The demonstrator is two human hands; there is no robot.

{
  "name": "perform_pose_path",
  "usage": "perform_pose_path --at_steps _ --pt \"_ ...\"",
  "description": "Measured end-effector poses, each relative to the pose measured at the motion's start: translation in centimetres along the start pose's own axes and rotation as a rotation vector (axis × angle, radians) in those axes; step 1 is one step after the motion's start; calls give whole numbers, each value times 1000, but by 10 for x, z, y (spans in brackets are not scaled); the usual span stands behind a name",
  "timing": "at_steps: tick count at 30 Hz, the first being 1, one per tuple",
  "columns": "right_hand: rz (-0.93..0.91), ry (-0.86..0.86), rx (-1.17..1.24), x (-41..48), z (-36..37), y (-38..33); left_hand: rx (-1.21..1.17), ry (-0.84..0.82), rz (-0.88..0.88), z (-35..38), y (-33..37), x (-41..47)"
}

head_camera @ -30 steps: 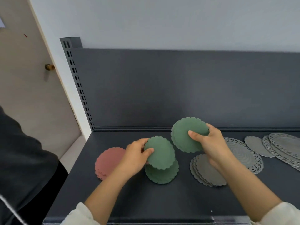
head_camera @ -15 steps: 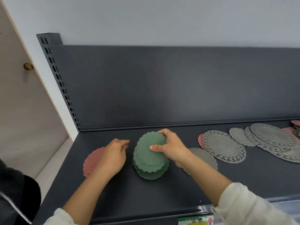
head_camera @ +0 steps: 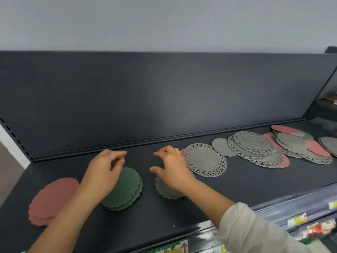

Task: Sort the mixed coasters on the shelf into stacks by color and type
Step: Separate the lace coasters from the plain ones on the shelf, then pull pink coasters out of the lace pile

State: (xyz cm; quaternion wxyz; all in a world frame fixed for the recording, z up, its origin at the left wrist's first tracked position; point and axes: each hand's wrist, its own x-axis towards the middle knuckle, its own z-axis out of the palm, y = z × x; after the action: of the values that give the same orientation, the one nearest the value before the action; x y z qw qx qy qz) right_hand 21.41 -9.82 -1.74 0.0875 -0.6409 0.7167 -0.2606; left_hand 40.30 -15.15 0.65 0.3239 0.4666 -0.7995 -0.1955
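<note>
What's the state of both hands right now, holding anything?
Left hand: open, holding nothing, over the green stack.
Right hand: open, holding nothing, over the gray stack.

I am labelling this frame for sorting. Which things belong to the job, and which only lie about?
Belong to the job:
stack of pink scalloped round coasters
stack of dark green scalloped round coasters
stack of plain grey scalloped coasters
grey lace-edged round coaster
mixed heap of grey, pink and green coasters

Only lying about:
paper price labels on the front edge
blurred colourful goods below
</note>
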Motion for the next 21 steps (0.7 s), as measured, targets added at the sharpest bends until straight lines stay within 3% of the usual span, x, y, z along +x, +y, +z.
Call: perform_pose_path --at_steps 4,7,10,16,18,21 --pt "98 21 -22 -4 -49 80 4 -58 49 42 43 9" --pt "147 -243 -32 -12 -84 131 44 -112 44 82 74 19" --pt "16 -423 -170 -21 -96 160 79 -154 -4 115 100 26" --pt "-435 -309 -507 -19 -96 179 124 -99 -95 147 135 27" --pt "-551 -217 -487 -20 -99 180 133 -34 -121 150 143 22" --pt "-409 -121 -225 -17 -109 188 136 84 -155 150 150 14"
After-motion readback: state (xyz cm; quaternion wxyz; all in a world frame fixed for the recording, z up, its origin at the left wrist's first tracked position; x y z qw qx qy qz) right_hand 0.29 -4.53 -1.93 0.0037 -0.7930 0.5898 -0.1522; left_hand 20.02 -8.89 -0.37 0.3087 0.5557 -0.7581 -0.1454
